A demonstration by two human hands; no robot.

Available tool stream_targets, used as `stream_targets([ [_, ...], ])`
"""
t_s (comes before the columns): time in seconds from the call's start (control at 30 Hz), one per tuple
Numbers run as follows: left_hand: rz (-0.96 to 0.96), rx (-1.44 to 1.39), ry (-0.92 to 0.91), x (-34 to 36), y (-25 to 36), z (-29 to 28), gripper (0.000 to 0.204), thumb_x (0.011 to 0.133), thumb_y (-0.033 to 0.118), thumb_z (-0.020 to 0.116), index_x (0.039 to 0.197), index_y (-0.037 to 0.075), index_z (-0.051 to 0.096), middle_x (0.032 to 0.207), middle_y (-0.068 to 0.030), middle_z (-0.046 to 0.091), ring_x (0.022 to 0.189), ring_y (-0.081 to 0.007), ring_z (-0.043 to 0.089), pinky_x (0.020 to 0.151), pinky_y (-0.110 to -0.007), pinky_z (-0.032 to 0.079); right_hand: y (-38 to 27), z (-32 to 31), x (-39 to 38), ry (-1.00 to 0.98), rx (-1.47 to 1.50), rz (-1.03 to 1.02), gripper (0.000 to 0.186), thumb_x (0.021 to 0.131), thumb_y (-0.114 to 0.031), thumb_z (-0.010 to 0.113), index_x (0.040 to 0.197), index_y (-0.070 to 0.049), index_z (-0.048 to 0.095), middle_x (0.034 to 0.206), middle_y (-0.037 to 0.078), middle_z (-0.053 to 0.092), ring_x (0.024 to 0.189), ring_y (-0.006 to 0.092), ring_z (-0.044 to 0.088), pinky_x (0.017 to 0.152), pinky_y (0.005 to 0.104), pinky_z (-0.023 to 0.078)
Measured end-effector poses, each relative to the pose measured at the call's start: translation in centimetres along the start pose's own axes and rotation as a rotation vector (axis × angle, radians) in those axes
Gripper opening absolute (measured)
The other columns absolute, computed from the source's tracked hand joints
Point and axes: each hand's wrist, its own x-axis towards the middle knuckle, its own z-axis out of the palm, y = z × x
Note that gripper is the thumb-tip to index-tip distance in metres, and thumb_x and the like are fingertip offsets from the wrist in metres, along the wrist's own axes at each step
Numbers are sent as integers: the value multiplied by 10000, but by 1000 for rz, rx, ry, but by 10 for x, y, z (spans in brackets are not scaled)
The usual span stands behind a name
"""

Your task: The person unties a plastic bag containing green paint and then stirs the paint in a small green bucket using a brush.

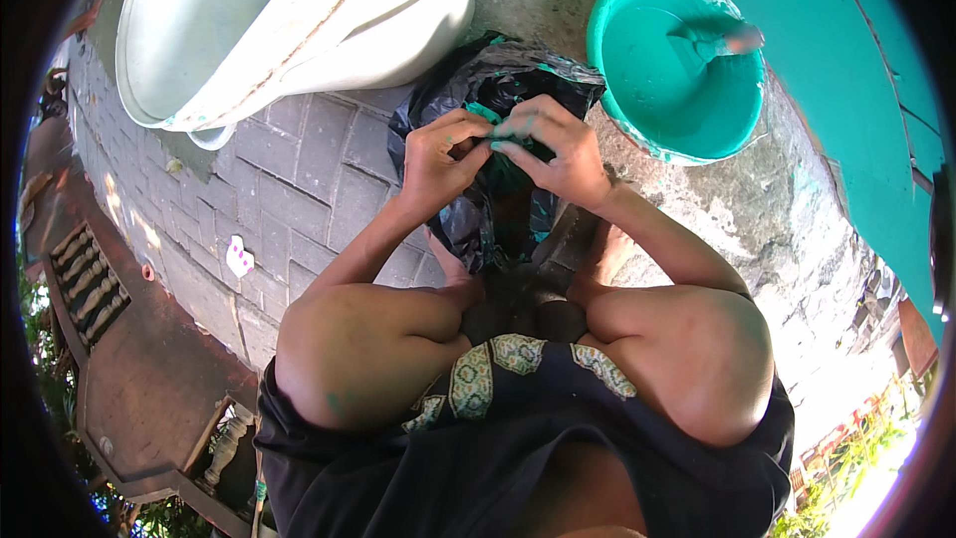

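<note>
My left hand [438,161] and my right hand [560,149] meet in front of me with their fingertips pinched together. Teal paint smears the fingers, and whatever small thing sits between them is too hidden to name. Right under the hands, between my feet, a crumpled black plastic bag [466,229] gapes, streaked with teal inside. To the right of it stands a teal paint bucket [595,52] with paint in it. A paintbrush [689,50] rests in the bucket, its handle leaning on the far right rim.
A large white plastic tub [398,30] lies tilted at the far left, near the bag. A teal-painted wall [846,60] rises on the right. Grey paving [299,154] bears a spotted white scrap [239,256]. Brown wooden furniture [149,389] with balusters stands at the left.
</note>
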Motion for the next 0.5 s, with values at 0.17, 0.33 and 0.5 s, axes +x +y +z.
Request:
stream_targets([
  [0.17, -63, -24, -3, -2, -1, -3, 166, 776, -31, 775, 920, 14, 707, 838, -46, 676, 543, -40, 497, 509, -224, 397, 6, -3, 1, -15, 30, 103, 228, 825, -11, 720, 1045, -70, 728, 1057, 91, 684, 864, 269, 698, 739, 349, 574],
  [0.33, -103, -64, -23, 0, -1, -3, 173, 776, -37, 768, 904, 32, 676, 732, -19, 611, 545, -41, 481, 508, -226, 381, 8, -4, 1, -81, -42, 63, 266, 818, -49, 733, 1080, -96, 736, 1027, 94, 695, 913, 281, 687, 789, 373, 568],
  [0.5, -78, -31, -9, -2, -1, -5, 152, 780, -34, 758, 885, 25, 666, 748, -25, 614, 548, -45, 479, 516, -228, 384, 5, -2, 5, -72, -63, 72, 272, 814, -82, 745, 1083, -123, 744, 967, 71, 701, 909, 272, 680, 777, 377, 563],
])
